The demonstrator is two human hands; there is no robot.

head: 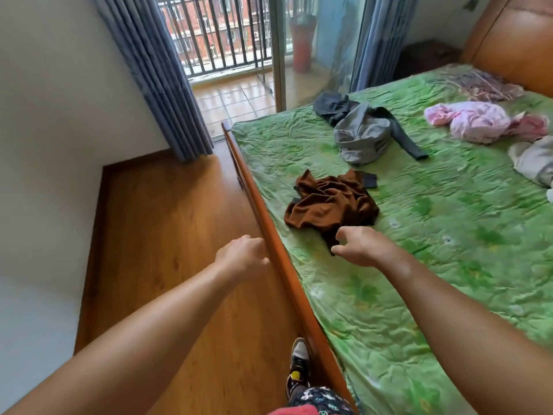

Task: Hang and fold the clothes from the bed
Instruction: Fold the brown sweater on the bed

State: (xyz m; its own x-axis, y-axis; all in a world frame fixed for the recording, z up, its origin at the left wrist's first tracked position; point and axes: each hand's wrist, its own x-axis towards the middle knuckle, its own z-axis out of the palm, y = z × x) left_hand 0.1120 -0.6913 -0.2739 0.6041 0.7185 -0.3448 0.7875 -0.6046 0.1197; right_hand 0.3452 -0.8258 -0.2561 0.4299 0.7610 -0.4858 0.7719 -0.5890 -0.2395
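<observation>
Bedroom, wood-laminate floor (167,235), white walls. Blue-grey curtains (155,73) flank an open glass door onto a tiled balcony with a dark railing (215,34).

The bed (269,235) has an orange-brown wooden side rail and a padded headboard (514,40). A creased green sheet (434,250) covers it.

Clothes on the sheet:
- Crumpled brown garment (330,202), near the side rail.
- Grey garment (363,136), further up towards the balcony door.
- Pink garment (478,121), near the headboard.
- Pale garment (535,160), at the right edge of view.

Right hand (362,247): over the sheet at the near corner of the brown garment. Thumb and fingers are part-curled and apart, and the cloth tip lies in the gap. No closed hold is visible.

Left hand (242,256): over the floor just beside the rail, fingers loosely curled, holding nothing.

One patterned shoe (299,360) stands against the rail.
</observation>
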